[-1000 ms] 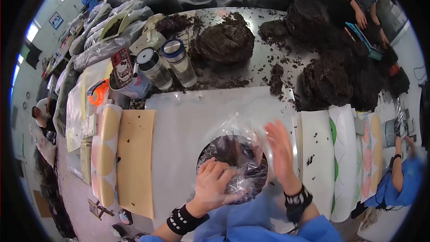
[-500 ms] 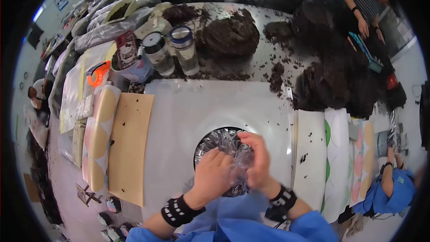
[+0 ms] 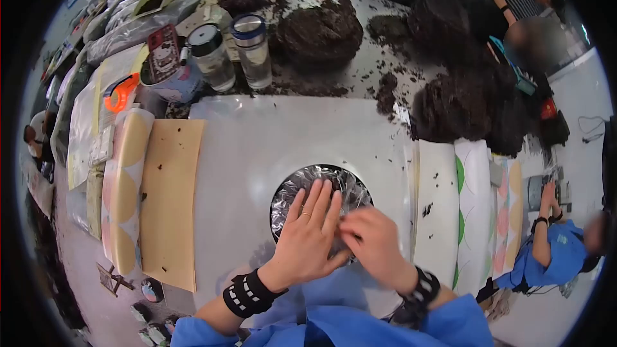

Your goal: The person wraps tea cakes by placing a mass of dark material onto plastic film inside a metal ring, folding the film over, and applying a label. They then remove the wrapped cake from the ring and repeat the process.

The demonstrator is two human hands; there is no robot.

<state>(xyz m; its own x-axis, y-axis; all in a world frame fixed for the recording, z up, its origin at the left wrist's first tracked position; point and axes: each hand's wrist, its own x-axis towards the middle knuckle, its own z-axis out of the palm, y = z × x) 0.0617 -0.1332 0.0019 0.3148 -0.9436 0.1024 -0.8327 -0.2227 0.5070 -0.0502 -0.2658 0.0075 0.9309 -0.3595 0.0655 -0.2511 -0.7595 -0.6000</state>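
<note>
A round black-rimmed dish (image 3: 272, 211) lies in front of me, lined with crinkled clear plastic film (image 3: 291, 200). Dark material shows through the film. My left hand (image 3: 307, 234) rests flat over it with fingers stretched out, a ring on one finger. My right hand (image 3: 376, 241) is at the dish's right side, close to my left fingertips. Its fingers are curled together and slightly blurred; what they pinch, if anything, is hidden. Under the dish is a pale shiny sheet (image 3: 238, 154).
A large dark clump (image 3: 321, 32) and more dark heaps (image 3: 453, 106) lie at the back and right. Two clear bottles (image 3: 254, 58), a phone (image 3: 164, 51) and an orange tape dispenser (image 3: 121, 93) stand at back left. Brown paper (image 3: 170, 202) lies left. A co-worker in blue (image 3: 556, 254) sits right.
My left hand has opened from a closed grip on the bunched film and now lies flat on it. My right hand has moved down to the dish's right edge. The view has shifted slightly.
</note>
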